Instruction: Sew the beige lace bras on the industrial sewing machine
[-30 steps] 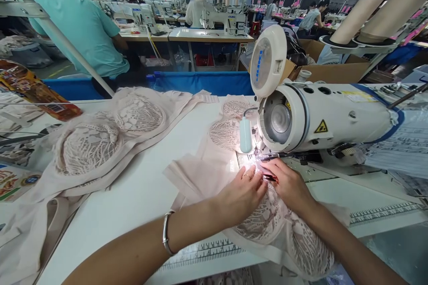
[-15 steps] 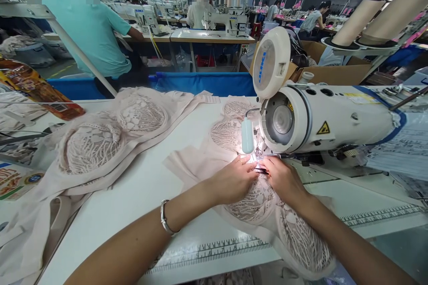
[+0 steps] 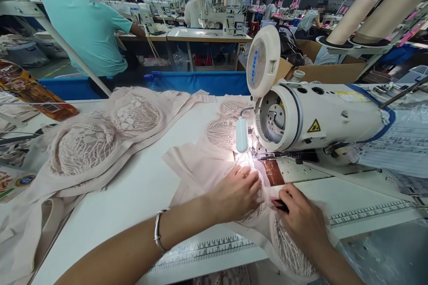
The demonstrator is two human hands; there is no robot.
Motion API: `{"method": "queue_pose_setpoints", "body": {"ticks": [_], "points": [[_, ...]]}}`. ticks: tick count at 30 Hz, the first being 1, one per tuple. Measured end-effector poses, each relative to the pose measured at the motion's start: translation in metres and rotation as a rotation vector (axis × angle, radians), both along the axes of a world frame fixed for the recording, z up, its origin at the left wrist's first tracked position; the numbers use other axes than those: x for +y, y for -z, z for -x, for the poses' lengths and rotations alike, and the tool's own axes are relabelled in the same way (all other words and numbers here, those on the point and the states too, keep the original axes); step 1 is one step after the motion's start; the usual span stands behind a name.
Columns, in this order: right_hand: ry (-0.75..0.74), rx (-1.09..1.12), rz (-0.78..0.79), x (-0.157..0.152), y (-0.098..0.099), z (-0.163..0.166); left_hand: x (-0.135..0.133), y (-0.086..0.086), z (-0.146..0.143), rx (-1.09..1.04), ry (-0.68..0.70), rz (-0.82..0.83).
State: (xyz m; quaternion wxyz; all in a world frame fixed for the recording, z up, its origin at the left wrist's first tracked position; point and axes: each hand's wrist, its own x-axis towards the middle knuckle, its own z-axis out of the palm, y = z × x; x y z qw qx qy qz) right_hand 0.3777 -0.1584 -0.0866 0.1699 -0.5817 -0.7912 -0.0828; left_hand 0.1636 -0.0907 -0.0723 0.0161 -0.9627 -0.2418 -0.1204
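Note:
A pale pink lace bra piece [image 3: 200,167] lies under the needle of the white sewing machine [image 3: 317,116]. My left hand [image 3: 236,193] rests on the lace just in front of the needle, fingers curled and pressing the fabric down. My right hand [image 3: 301,220] sits nearer the table's front edge, fingers pinched on the lace edge together with a small dark object that I cannot make out. A silver bracelet [image 3: 157,231] circles my left wrist. The machine's lamp [image 3: 241,134] lights the fabric at the needle.
A pile of finished lace bras [image 3: 100,133] lies at the left of the white table [image 3: 133,196]. Printed rulers [image 3: 207,249] run along the front edge. Thread cones [image 3: 354,18] stand at the right. A person in a teal shirt [image 3: 90,31] and other workers are behind.
My right hand has drawn back from the needle toward the table's front edge, and the lace has shifted with it. My left hand has stayed near the needle, slightly lower.

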Motion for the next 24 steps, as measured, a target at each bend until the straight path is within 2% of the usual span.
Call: {"method": "queue_pose_setpoints", "body": {"ticks": [3,5,8,11,14,19,24], "points": [[-0.086,0.012,-0.055,0.012,0.001,-0.004,0.008,0.001,0.004,-0.017,0.038,0.033],[-0.088,0.033,-0.032,0.024,-0.001,-0.008,0.014,0.001,0.005,-0.027,0.078,0.058],[-0.122,0.071,0.114,0.041,-0.008,-0.015,0.017,0.001,0.005,-0.062,0.091,0.118],[-0.202,-0.017,0.251,0.054,-0.015,-0.013,0.017,0.0,0.004,-0.081,0.105,0.16],[-0.162,-0.126,0.275,0.062,-0.018,-0.008,0.017,0.0,0.004,-0.069,0.112,0.182],[-0.119,-0.098,0.274,0.069,-0.017,-0.004,0.018,0.003,0.003,-0.075,0.092,0.187],[-0.11,-0.15,0.301,0.073,-0.019,-0.003,0.021,0.003,0.005,-0.117,0.084,0.123]]}}
